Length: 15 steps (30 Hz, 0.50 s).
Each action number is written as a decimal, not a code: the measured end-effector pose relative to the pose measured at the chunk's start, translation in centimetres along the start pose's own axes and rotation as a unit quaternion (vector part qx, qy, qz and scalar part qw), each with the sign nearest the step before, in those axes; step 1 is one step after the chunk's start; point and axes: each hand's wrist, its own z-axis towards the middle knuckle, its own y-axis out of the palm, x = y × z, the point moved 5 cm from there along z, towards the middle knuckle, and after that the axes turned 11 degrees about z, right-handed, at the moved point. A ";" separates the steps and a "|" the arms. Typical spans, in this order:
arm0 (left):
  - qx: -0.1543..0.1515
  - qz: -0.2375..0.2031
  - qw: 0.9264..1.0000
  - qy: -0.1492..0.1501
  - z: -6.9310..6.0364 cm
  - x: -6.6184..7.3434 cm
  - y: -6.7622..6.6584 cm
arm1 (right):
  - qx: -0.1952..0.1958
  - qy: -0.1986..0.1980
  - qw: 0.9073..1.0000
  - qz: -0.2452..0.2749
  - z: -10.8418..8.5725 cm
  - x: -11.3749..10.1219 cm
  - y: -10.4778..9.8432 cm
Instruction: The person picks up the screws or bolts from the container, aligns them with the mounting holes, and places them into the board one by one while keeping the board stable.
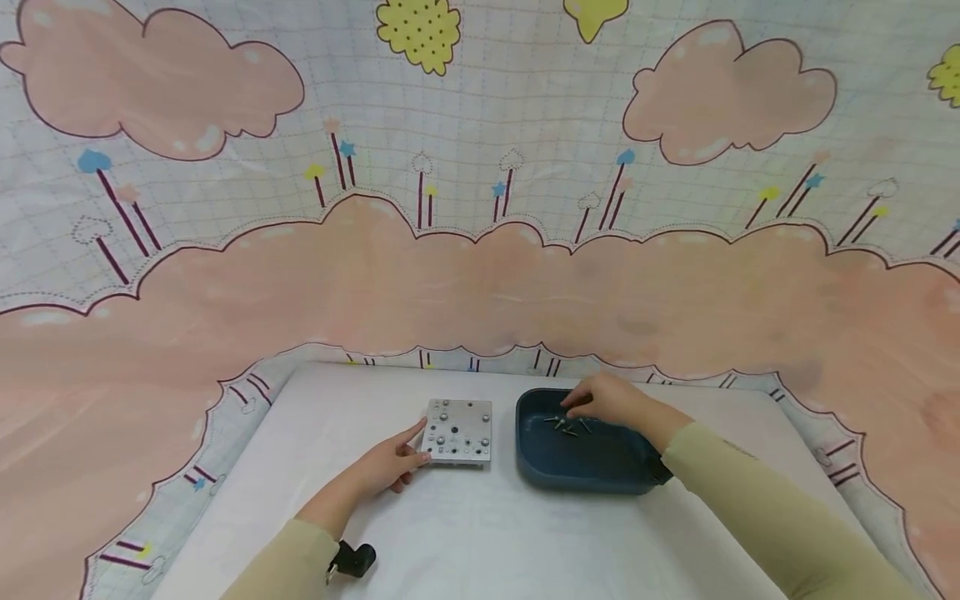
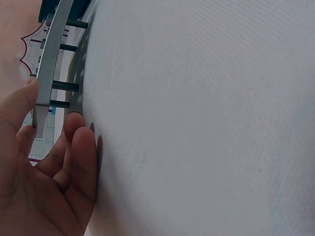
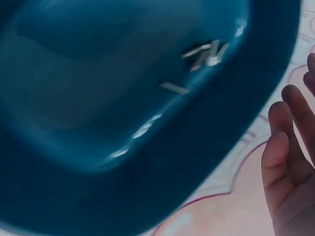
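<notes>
Cloud-print cloth (image 1: 480,292) backed the white table (image 1: 480,537); the left hand (image 1: 384,468) gripped a plate (image 1: 471,429), the right hand (image 1: 615,406) hovered loose-fingered over a tray (image 1: 577,482).

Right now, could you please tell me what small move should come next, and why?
I'd probably lower the right hand to one of the screws: it hovers over the tray near them, with no screw visible in its fingers, while the left hand holds the metal plate.

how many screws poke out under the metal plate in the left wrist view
4, down the metal plate: top screw, second screw, third screw, lowest screw nearest the left hand. Others may be hidden.
</notes>
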 end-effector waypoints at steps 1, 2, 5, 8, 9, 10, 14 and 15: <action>0.000 -0.001 1.000 0.001 0.0 0.0 0.0 | 0.000 -0.008 1.000 -0.004 -0.3 0.3 0.0; 0.000 -0.002 1.000 0.002 0.0 0.0 -0.1 | 0.001 -0.017 1.000 -0.007 -0.6 0.6 0.0; 0.001 -0.004 1.000 0.001 0.0 0.0 -0.1 | -0.002 -0.027 0.999 -0.021 -0.9 1.2 0.1; 0.005 -0.003 1.000 -0.003 0.0 -0.1 -0.2 | -0.013 -0.021 0.999 -0.034 -0.6 1.5 0.4; 0.006 -0.003 1.000 -0.005 0.0 -0.2 -0.2 | -0.017 -0.016 0.999 -0.038 -0.4 1.6 0.6; 0.006 -0.003 1.000 -0.006 0.1 -0.2 -0.1 | -0.022 -0.012 0.999 -0.043 -0.2 1.7 0.7; 0.005 -0.004 1.000 -0.007 0.2 -0.2 0.0 | -0.041 -0.008 0.998 -0.054 0.2 1.9 1.5; 0.004 -0.004 1.000 -0.006 0.3 -0.2 0.0 | -0.045 -0.002 0.997 -0.056 0.2 2.0 1.7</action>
